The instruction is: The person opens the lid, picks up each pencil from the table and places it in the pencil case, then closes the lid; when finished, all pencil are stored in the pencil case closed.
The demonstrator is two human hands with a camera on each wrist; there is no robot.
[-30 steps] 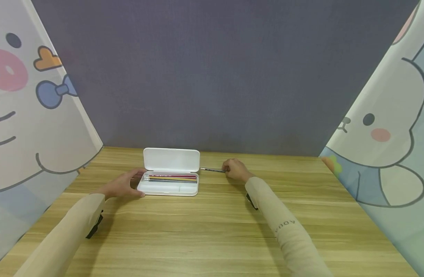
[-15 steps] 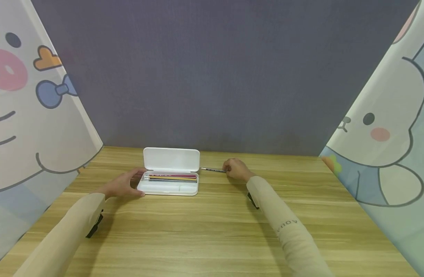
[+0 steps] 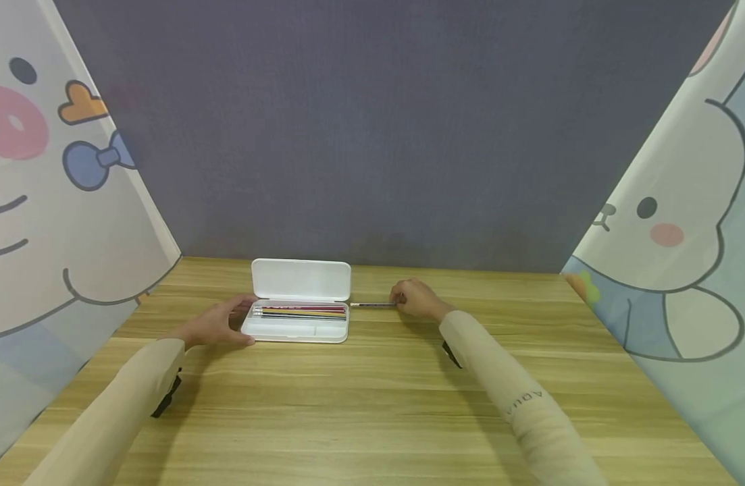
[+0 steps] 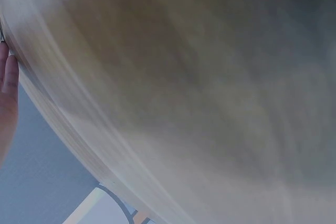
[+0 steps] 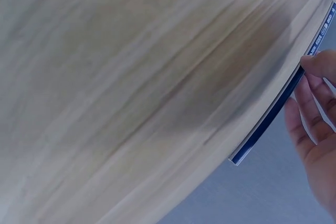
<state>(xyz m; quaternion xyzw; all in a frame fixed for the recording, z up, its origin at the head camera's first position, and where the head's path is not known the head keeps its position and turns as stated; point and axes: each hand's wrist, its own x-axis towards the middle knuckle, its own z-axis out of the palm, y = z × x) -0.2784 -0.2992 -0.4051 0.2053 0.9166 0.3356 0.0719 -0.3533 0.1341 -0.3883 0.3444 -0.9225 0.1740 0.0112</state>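
Observation:
A white pencil case point(image 3: 287, 329) lies with its lid point(image 3: 301, 279) raised, left of centre in the head view. Several pencils point(image 3: 302, 312), red, yellow and dark, lie in its back compartment. My left hand point(image 3: 214, 325) holds the case's left end, thumb at the front corner and fingers at the back. Just right of the case, my right hand point(image 3: 417, 299) pinches a dark blue pencil point(image 3: 372, 305) between thumb and fingers. White lettering shows on that pencil point(image 5: 273, 114) in the right wrist view. The left wrist view catches only a few fingers point(image 4: 10, 77) at its edge.
The wooden table point(image 3: 348, 412) runs back to a dark grey wall panel point(image 3: 372, 135). Side panels with a cartoon pig point(image 3: 19, 128) and another pale cartoon animal point(image 3: 682, 223) flank the table. A small divider point(image 3: 315, 331) splits the case's front compartment.
The right hand has turned the pencil so it lies more level, its eraser end shifting slightly toward me and the case. The right forearm has swung a little to the right. The left hand stays put.

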